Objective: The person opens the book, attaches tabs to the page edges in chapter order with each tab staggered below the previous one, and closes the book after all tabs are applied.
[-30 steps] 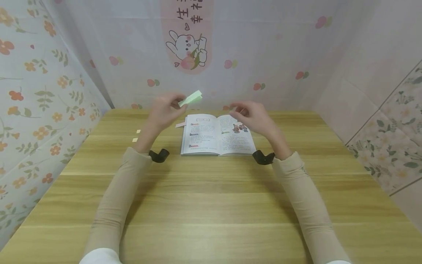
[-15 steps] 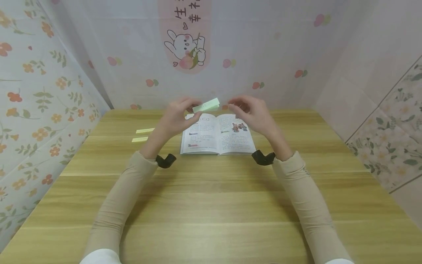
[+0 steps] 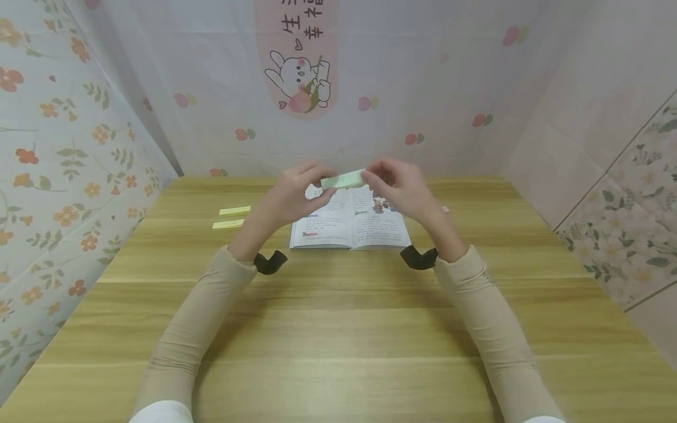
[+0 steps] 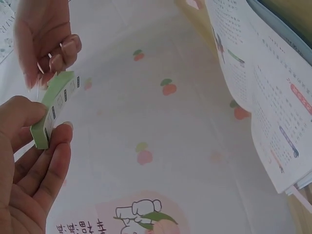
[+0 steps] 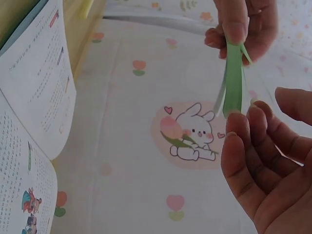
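In the head view, my left hand [image 3: 298, 194] pinches one end of a narrow green pad of sticky tabs [image 3: 342, 179] above an open book [image 3: 322, 226]. Thumb and fingers lie on either side of the pad, whose printed white side [image 4: 59, 103] faces the left wrist camera. My right hand [image 3: 396, 179] is at the pad's other end. From the right wrist, its fingertips [image 5: 237, 122] are right at the end of the green strip [image 5: 234, 80], with the thumb held apart. Thin loose strips fan out from the pad there.
Two yellow strips [image 3: 235, 210] lie on the wooden table [image 3: 338, 329] left of the book. A pink tab [image 4: 300, 199] sticks out of the book's side. Printed curtains [image 3: 423, 76] hang behind the table. Each wrist bears a black mount [image 3: 271, 262].
My left hand has carried the green pad rightward and slightly down to the right hand's fingertips, uncovering the yellow strips. The right hand has stayed nearly in place.
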A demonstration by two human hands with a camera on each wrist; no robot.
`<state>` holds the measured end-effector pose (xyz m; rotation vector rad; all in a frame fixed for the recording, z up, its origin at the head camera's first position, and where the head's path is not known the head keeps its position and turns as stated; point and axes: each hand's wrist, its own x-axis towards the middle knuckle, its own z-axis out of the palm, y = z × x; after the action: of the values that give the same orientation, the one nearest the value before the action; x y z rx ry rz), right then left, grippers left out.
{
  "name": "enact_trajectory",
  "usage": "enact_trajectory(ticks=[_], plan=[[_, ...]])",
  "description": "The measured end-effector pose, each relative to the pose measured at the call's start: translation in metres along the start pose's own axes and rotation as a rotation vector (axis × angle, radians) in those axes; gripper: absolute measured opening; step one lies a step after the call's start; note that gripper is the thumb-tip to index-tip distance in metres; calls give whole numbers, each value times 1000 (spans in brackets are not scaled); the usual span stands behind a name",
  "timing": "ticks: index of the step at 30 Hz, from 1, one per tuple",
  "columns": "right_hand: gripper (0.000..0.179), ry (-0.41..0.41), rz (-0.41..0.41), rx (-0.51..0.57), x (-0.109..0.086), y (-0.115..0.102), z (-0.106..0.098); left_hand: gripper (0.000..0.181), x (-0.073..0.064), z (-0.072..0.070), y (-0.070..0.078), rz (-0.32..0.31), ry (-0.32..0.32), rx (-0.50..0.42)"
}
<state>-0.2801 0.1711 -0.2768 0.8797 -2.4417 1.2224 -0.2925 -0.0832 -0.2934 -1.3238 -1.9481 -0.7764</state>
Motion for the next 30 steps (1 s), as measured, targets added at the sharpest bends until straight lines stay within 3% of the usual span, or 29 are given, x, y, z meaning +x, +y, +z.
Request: enact_trajectory(ticks=[14, 30], plan=[[17, 14, -50, 61, -3, -7, 6, 20, 0, 1, 4, 13, -41, -8], [13, 78, -143, 61, -3, -15, 8, 22, -3, 2, 2, -1, -28, 0]])
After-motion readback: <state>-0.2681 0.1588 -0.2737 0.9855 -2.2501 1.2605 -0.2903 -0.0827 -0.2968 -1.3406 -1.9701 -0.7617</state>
